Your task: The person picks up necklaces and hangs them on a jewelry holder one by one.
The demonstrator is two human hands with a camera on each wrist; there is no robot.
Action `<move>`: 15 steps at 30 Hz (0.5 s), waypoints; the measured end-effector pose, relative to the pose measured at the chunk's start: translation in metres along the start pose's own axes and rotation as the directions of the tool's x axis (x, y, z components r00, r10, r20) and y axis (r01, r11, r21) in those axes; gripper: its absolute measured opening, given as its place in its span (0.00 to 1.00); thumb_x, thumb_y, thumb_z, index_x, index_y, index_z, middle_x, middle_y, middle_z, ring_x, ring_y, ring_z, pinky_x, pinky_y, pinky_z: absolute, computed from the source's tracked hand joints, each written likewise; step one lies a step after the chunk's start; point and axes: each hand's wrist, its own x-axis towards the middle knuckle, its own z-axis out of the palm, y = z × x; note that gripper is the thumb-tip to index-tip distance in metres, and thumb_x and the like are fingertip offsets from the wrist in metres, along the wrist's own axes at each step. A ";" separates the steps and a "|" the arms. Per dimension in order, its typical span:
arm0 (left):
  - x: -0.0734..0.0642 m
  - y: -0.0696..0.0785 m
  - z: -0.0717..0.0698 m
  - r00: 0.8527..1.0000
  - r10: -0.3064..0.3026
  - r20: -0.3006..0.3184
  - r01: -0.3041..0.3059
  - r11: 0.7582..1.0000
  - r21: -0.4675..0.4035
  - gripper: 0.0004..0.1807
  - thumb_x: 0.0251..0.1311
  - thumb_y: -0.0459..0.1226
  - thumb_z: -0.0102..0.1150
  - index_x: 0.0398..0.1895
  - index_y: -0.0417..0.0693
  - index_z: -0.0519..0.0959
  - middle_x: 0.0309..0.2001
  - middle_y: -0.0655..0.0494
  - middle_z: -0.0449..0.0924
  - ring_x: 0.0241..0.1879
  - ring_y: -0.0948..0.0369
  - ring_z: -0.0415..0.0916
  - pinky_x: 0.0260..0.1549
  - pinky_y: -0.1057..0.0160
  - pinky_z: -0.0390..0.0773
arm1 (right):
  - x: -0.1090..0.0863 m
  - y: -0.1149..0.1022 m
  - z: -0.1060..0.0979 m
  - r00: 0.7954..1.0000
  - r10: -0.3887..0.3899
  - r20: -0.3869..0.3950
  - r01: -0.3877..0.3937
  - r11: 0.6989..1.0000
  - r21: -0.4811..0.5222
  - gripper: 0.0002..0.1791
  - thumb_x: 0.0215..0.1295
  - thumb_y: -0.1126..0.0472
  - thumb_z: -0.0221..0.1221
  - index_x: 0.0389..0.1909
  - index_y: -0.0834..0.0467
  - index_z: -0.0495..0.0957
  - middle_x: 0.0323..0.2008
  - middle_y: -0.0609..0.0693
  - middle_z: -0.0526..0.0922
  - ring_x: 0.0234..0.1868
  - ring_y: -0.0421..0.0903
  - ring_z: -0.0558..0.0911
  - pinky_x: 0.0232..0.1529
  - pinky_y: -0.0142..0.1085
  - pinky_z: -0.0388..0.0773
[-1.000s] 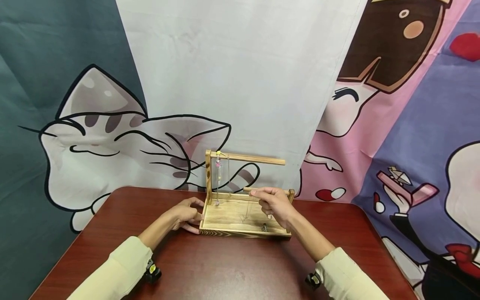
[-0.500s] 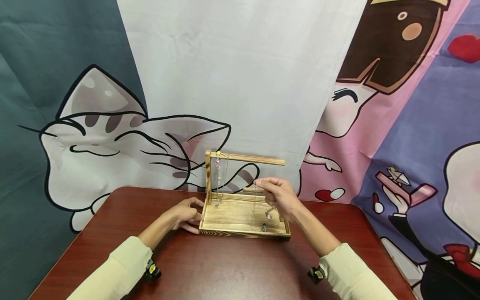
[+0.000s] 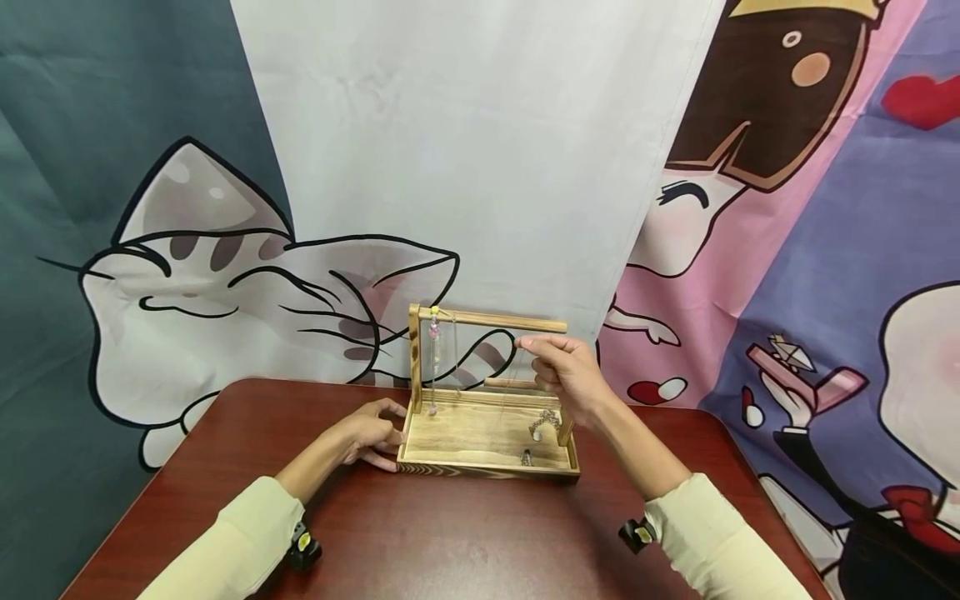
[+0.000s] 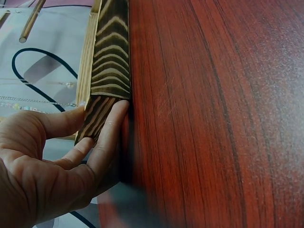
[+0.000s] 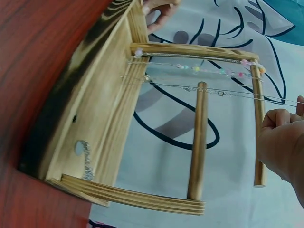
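A wooden jewelry stand (image 3: pixel 487 471) has a shallow tray, a long upper bar (image 3: pixel 510 320) and a shorter lower bar (image 3: pixel 510 384). My left hand (image 3: pixel 371 433) grips the tray's left end, thumb and fingers against its end wall (image 4: pixel 97 114). Above the tray's right part, my right hand (image 3: pixel 567 372) pinches a thin chain necklace (image 5: pixel 221 93) between thumb and forefinger. The necklace hangs down toward the tray, near both bars. A beaded strand (image 3: pixel 434 333) and another thin chain (image 3: pixel 455 350) hang at the upper bar's left end.
Inside the tray lie a silvery chain with a round pendant (image 3: pixel 545 423) and a small dark piece (image 3: pixel 527 457), too small to identify. The stand is on a reddish-brown table (image 3: pixel 465 542). Behind it hangs a printed cloth (image 3: pixel 480 167).
My right hand has risen and moved slightly right, lifting the necklace higher. The pendant chain in the tray has come out from behind it. The left hand stays put.
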 end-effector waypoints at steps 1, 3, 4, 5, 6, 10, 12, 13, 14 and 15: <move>0.000 0.000 0.000 1.000 0.001 0.000 -0.001 1.000 -0.001 0.33 0.69 0.21 0.60 0.75 0.33 0.65 0.48 0.34 0.86 0.44 0.51 0.91 0.38 0.46 0.99 | 0.000 -0.002 -0.001 1.000 -0.005 -0.001 0.005 1.000 0.011 0.18 0.84 0.65 0.59 0.41 0.45 0.95 0.17 0.38 0.64 0.18 0.32 0.58 0.22 0.27 0.50; 0.001 -0.001 0.000 1.000 0.000 -0.002 0.000 1.000 -0.001 0.32 0.69 0.21 0.61 0.75 0.33 0.65 0.48 0.34 0.86 0.43 0.51 0.91 0.38 0.46 0.99 | 0.001 -0.007 -0.002 1.000 -0.016 -0.005 0.016 1.000 0.026 0.18 0.84 0.65 0.58 0.41 0.45 0.95 0.17 0.38 0.65 0.18 0.33 0.58 0.22 0.28 0.50; 0.001 -0.001 0.000 1.000 -0.002 -0.004 0.002 1.000 -0.001 0.32 0.69 0.22 0.61 0.75 0.34 0.66 0.48 0.35 0.86 0.43 0.51 0.91 0.38 0.46 0.99 | 0.001 -0.009 -0.002 1.000 -0.024 -0.008 0.024 0.999 0.039 0.18 0.84 0.65 0.58 0.42 0.46 0.95 0.18 0.38 0.65 0.18 0.33 0.58 0.22 0.28 0.49; 0.001 -0.001 0.000 1.000 -0.002 -0.003 0.002 1.000 0.000 0.32 0.69 0.22 0.61 0.75 0.34 0.66 0.48 0.35 0.86 0.43 0.52 0.91 0.38 0.46 0.99 | 0.001 -0.011 -0.002 0.999 -0.031 -0.014 0.032 0.998 0.058 0.18 0.84 0.66 0.58 0.41 0.47 0.95 0.18 0.38 0.66 0.18 0.32 0.58 0.22 0.28 0.49; 0.001 -0.001 0.000 1.000 -0.001 -0.003 0.001 1.000 0.001 0.32 0.70 0.22 0.61 0.75 0.34 0.66 0.48 0.35 0.86 0.43 0.52 0.91 0.37 0.47 0.99 | 0.002 -0.014 -0.002 0.999 -0.038 -0.023 0.040 0.997 0.073 0.17 0.83 0.66 0.58 0.41 0.48 0.95 0.17 0.37 0.66 0.18 0.32 0.59 0.22 0.28 0.48; 0.000 -0.001 0.001 1.000 0.000 0.001 0.000 1.000 -0.004 0.30 0.70 0.22 0.61 0.74 0.33 0.66 0.47 0.35 0.87 0.44 0.52 0.91 0.37 0.47 0.99 | 0.003 -0.023 -0.003 0.995 -0.066 -0.071 0.074 0.990 0.116 0.18 0.82 0.66 0.58 0.38 0.48 0.95 0.16 0.37 0.66 0.17 0.32 0.60 0.22 0.27 0.48; 0.000 -0.001 0.001 1.000 0.001 0.005 -0.001 1.000 -0.002 0.30 0.70 0.22 0.60 0.74 0.33 0.65 0.47 0.35 0.87 0.44 0.51 0.91 0.38 0.47 0.99 | 0.004 -0.028 -0.004 0.993 -0.078 -0.088 0.088 0.988 0.125 0.19 0.82 0.67 0.57 0.37 0.48 0.94 0.16 0.37 0.67 0.17 0.33 0.60 0.21 0.27 0.49; 0.000 -0.001 0.001 1.000 0.000 0.004 0.000 1.000 -0.004 0.30 0.70 0.22 0.60 0.74 0.33 0.65 0.47 0.35 0.87 0.44 0.51 0.91 0.38 0.47 0.99 | 0.004 -0.031 -0.005 0.992 -0.084 -0.094 0.095 0.987 0.126 0.20 0.83 0.67 0.57 0.36 0.48 0.94 0.16 0.38 0.67 0.17 0.33 0.60 0.21 0.27 0.49; 0.001 0.000 0.002 1.000 -0.002 0.003 0.002 1.000 -0.004 0.31 0.70 0.21 0.60 0.74 0.33 0.65 0.47 0.35 0.87 0.43 0.51 0.90 0.37 0.47 0.98 | 0.005 -0.034 -0.006 0.991 -0.091 -0.098 0.104 0.986 0.130 0.20 0.83 0.68 0.57 0.36 0.49 0.94 0.16 0.38 0.67 0.17 0.33 0.60 0.22 0.28 0.48; 0.001 0.001 0.002 1.000 -0.002 0.006 0.002 1.000 -0.003 0.31 0.70 0.22 0.60 0.74 0.33 0.65 0.47 0.35 0.86 0.43 0.51 0.90 0.38 0.47 0.98 | 0.005 -0.037 -0.007 0.990 -0.098 -0.105 0.111 0.985 0.131 0.20 0.83 0.67 0.56 0.36 0.49 0.94 0.17 0.38 0.68 0.17 0.33 0.59 0.22 0.28 0.47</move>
